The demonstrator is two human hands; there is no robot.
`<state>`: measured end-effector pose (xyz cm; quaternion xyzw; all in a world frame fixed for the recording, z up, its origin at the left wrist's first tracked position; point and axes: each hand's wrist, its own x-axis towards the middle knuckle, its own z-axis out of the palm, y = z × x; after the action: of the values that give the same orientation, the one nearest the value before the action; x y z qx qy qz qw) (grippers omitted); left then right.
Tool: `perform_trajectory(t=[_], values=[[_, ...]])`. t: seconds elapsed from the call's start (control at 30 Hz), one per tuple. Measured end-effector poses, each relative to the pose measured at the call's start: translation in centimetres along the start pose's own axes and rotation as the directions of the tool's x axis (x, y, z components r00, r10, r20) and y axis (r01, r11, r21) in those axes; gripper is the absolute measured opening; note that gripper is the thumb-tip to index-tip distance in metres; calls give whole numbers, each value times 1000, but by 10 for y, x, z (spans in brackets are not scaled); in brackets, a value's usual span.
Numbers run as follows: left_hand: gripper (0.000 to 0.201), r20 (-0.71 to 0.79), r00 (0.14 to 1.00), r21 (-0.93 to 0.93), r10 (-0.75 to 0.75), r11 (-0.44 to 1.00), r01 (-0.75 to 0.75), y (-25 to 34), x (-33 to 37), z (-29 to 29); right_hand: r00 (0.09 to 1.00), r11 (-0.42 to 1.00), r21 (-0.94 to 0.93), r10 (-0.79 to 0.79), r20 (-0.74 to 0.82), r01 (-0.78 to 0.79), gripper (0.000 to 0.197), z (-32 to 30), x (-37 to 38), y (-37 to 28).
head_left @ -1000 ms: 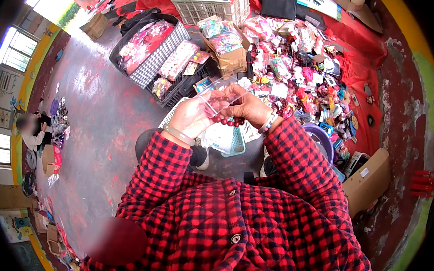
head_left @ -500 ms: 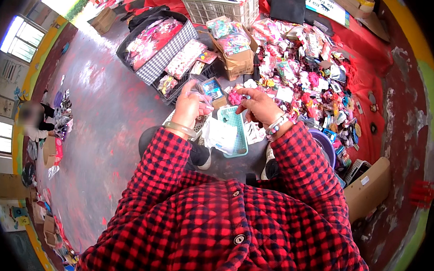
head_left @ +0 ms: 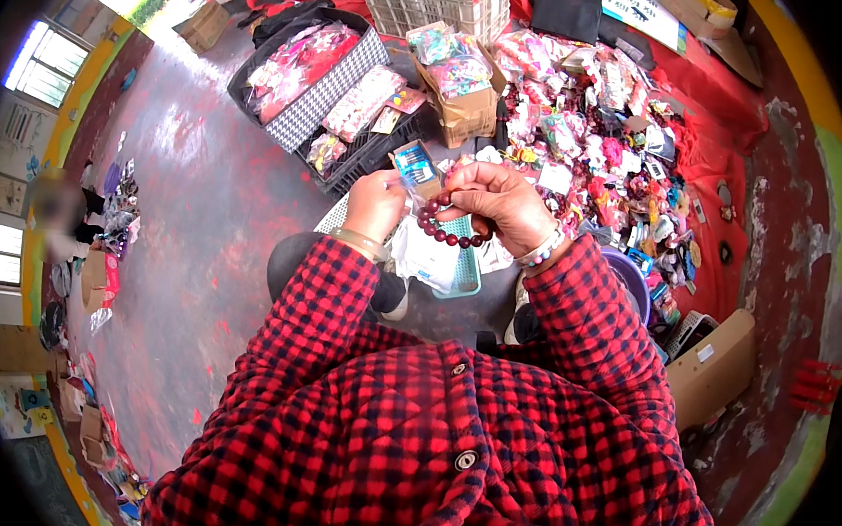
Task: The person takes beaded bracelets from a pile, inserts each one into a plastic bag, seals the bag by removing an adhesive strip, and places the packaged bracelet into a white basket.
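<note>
Presently, the right hand (head_left: pixel 503 210) is pinching a dark-red bead bracelet (head_left: pixel 451 240) between its fingers; the bracelet is hanging unwrapped above the green basket (head_left: pixel 467 279). Left of the basket, the left hand (head_left: pixel 374 208) is curling its fingers, apparently gripping clear film (head_left: pixel 415 191).

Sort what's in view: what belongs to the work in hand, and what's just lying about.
In hand:
- dark red bead bracelet, right hand
- clear plastic bag, left hand

Apparently lying about:
- grey crate
- cardboard box
- purple basin
</note>
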<state>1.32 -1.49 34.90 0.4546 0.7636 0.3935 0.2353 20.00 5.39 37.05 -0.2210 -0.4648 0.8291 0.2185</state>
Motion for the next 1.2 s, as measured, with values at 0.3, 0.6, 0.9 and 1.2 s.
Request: perform_trajectory(t=[0.3,0.6,0.9,1.2], values=[[14,212,966,-332,-146,919,211,-13,8,18,975,958,199,-187,-118,208,11,10,13,30],[14,355,923,-184,-149,957,225,-30,15,22,947,899,-393,-275,-163,194,18,0,21,45],[25,317,939,412,136,872,-265,-21,10,20,889,928,-259,-341,-307,267,23,0,21,36],[22,238,958,497,158,828,-260,-4,2,17,666,311,-814,-736,120,491,21,21,5,40]])
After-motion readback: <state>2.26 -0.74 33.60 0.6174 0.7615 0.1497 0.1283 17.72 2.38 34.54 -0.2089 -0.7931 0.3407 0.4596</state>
